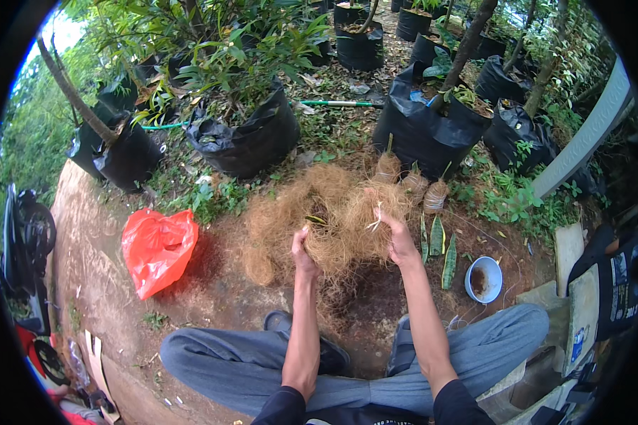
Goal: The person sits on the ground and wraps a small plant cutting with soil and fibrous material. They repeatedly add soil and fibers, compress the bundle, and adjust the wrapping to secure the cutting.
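In front of me, both hands hold a loose bundle of brown coconut fibre. My left hand grips its left side, thumb upward and fingers mostly hidden by the strands. My right hand grips the right side, where pale root-like strands show by the fingers. A yellow-edged green leaf piece pokes out at the middle of the fibre, near dark material. Behind the hands lies a wider heap of fibre. Several string-wrapped fibre balls with shoots stand beyond my right hand.
Cut snake plant leaves lie right of my right hand, near a light-blue bowl with brown residue. A red plastic bag sits to the left. Black plant bags line the far side. Thin string trails on the right.
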{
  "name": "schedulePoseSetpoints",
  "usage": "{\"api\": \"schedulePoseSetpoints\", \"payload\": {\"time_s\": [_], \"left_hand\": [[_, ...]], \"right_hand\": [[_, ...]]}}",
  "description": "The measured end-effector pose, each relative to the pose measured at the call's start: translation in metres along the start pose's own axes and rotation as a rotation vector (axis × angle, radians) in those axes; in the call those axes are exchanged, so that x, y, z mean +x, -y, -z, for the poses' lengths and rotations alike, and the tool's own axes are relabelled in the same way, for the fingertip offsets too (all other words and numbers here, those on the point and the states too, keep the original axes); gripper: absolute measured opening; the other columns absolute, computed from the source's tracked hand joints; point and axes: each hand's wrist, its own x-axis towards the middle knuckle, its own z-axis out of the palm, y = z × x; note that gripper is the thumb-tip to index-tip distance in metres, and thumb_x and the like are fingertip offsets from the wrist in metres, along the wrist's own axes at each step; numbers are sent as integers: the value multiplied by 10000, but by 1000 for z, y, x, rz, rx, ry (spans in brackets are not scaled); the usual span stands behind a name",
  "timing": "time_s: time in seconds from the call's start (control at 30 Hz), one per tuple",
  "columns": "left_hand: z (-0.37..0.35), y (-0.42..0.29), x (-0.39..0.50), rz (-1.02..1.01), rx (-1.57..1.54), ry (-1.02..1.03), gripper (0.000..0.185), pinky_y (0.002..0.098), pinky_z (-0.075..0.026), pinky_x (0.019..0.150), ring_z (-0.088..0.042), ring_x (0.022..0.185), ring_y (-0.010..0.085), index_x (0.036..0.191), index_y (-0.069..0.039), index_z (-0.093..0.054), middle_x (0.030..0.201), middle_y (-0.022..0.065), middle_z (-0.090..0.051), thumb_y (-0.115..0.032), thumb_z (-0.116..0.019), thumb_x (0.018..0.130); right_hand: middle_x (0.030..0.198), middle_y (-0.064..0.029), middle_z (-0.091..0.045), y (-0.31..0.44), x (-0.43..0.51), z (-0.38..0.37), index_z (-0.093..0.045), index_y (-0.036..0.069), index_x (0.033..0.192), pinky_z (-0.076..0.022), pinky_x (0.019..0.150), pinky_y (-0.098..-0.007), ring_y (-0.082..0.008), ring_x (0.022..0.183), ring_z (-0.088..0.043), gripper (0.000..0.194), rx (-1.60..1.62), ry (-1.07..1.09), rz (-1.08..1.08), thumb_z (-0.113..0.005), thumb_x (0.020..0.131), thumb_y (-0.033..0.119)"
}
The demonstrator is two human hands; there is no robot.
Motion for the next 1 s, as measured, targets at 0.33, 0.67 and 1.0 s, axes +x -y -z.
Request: {"api": "schedulePoseSetpoints", "payload": {"time_s": [0.33, 0.67, 1.0], "left_hand": [[-26, -8, -15, 214, 205, 21, 419, 319, -535, 731, -622, 858, 177, 1132, -39, -569, 975, 92, -632, -373, -527, 883], [-29, -5, -21, 221, 168, -20, 485, 397, -558, 723, -634, 886, 230, 1139, -32, -559, 1011, 142, -635, -434, -552, 867], [-17, -5, -20, 195, -126, 321, 584, 411, -566, 727, -624, 925, 244, 1194, 40, -543, 1154, 183, -602, -444, -472, 875]], "right_hand": [[1227, -130, -593, 26, -6, -14, -578, 13, 1218, -380, 1031, -364, -220, 1209, -497, 523, -453, 261, 275, -746, 811, 297], [1055, -69, -660, 2, -13, -7, -606, 14, 1160, -462, 913, -308, -159, 1001, -600, 378, -772, 148, 371, -726, 832, 157], [1257, -92, -546, 29, -52, -4, -520, 50, 1253, -412, 1009, -352, -186, 1156, -515, 427, -94, -29, 219, -671, 868, 156]]}}
